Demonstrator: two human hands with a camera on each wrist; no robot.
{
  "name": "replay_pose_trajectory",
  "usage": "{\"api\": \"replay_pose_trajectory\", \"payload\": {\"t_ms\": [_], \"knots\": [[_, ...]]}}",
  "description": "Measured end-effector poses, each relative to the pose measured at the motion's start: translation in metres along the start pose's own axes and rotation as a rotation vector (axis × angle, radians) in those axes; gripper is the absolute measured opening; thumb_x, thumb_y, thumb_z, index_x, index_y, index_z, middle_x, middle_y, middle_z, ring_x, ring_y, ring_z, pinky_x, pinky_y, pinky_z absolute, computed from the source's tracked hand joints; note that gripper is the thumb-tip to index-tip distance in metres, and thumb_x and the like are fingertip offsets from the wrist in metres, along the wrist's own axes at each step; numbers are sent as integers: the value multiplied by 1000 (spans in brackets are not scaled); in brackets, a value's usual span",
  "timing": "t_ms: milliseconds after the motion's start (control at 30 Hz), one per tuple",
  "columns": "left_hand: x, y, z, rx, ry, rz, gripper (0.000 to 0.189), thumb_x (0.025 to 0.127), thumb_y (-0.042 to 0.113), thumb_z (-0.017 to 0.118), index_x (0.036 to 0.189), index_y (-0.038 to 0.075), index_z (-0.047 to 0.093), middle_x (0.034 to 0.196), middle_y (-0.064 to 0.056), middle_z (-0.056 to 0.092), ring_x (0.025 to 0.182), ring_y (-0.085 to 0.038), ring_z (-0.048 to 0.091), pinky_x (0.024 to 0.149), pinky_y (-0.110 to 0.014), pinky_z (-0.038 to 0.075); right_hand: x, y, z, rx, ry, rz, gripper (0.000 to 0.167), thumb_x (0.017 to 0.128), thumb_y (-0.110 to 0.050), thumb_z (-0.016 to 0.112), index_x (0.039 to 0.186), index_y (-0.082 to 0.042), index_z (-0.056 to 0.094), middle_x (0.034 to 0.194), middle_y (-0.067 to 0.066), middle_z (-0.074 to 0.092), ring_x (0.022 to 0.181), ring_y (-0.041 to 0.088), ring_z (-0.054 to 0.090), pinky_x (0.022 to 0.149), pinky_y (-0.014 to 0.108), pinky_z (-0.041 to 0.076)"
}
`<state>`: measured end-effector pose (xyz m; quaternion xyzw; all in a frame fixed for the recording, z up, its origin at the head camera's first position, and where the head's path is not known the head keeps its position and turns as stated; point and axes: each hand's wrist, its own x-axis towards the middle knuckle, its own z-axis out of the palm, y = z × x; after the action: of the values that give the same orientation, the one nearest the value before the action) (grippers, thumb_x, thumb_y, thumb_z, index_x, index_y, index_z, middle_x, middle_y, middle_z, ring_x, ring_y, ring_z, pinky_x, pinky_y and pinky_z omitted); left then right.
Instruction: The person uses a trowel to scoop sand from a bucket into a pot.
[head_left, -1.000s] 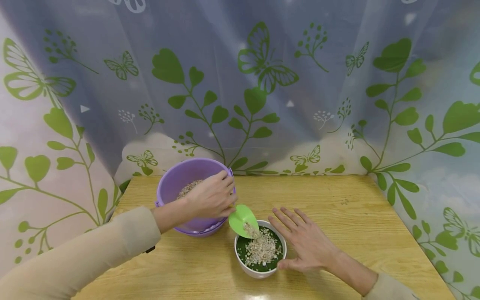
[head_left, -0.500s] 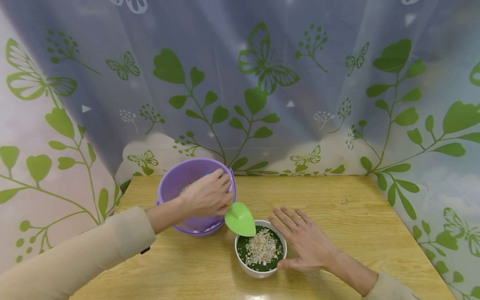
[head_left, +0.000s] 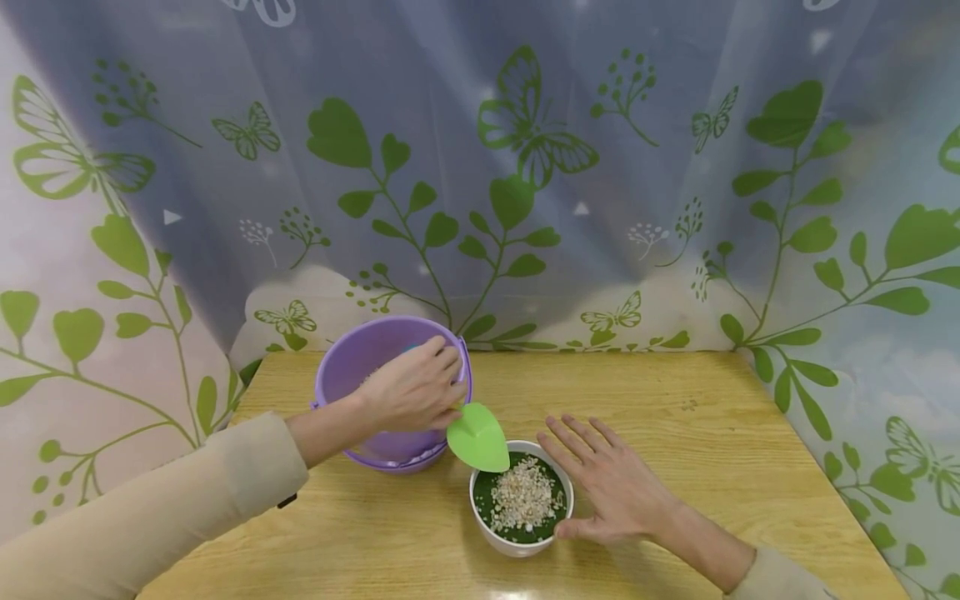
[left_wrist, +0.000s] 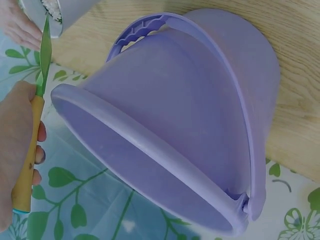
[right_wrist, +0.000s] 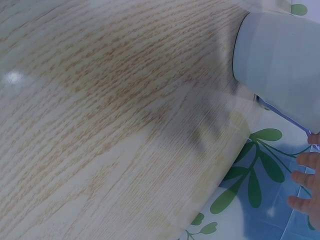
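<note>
One green scoop [head_left: 478,437]: held over the near left of the bowl, between bucket and bowl, back seemingly uppermost; the tip overlaps the rim in the head view, and contact is hard to judge. It looks like thin plastic or painted metal, light and fairly stiff.
Wood-coloured handle [left_wrist: 27,160]: slim, smooth, with a teal end; the natural place to take hold, since a twist of it should tip the blade easily.
Left hand [head_left: 414,385]: wrapped round the handle, fingers curled beneath it, above the bucket's right side.
White bowl [head_left: 517,548]: upright on the table; smooth and probably light enough to slide if nudged, so best steadied low by its outer wall.
Pale granules [head_left: 525,496]: heaped loosely in the bowl's middle; dry-looking, likely to roll and scatter if jolted.
Dark green layer [head_left: 485,500]: shows around the heap; whether soft or firm, I cannot tell.
Right hand [head_left: 603,479]: fingers spread, grasping nothing, laid along the bowl's right side; seemingly touching the rim, how firmly is unclear.
Purple bucket [head_left: 333,375]: stands behind and left of the bowl; smooth, slightly flexible-looking plastic, best lifted by its ridged carrying handle [left_wrist: 145,30].
Table [head_left: 675,408]: wood-grained and glossy, so likely a little slippery underneath.
Curtain [head_left: 450,208]: hangs behind, printed with leaves and butterflies.
</note>
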<state>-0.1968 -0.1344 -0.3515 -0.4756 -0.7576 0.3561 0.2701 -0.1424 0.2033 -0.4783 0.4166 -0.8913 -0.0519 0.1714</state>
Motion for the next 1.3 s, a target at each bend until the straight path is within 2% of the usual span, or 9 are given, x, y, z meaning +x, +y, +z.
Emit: {"api": "replay_pose_trajectory", "payload": {"t_ms": [367, 733, 1300], "knots": [[-1, 5, 5, 0, 14, -3, 48, 103, 66, 43, 99, 25, 68, 90, 3, 68, 82, -16, 53, 79, -31, 41, 0, 1, 1, -1, 4, -1, 117, 87, -97, 15, 162, -11, 40, 169, 14, 41, 153, 36, 47, 118, 58, 44], [-3, 10, 10, -53, 12, -36, 46, 103, 65, 43, 91, 26, 63, 85, 6, 64, 80, -15, 50, 77, -31, 39, -1, 1, 1, 10, 9, 0, 118, 86, -96, 6, 163, -12, 38, 168, 14, 42, 152, 36, 47, 117, 58, 44], [-8, 14, 17, -107, 18, -64, 44, 103, 64, 44, 99, 25, 63, 87, 5, 66, 83, -16, 54, 78, -32, 41, 0, 2, -1, 2, -8, 0, 117, 87, -96, 7, 162, -12, 40, 168, 14, 42, 153, 36, 46, 118, 58, 43]]}}
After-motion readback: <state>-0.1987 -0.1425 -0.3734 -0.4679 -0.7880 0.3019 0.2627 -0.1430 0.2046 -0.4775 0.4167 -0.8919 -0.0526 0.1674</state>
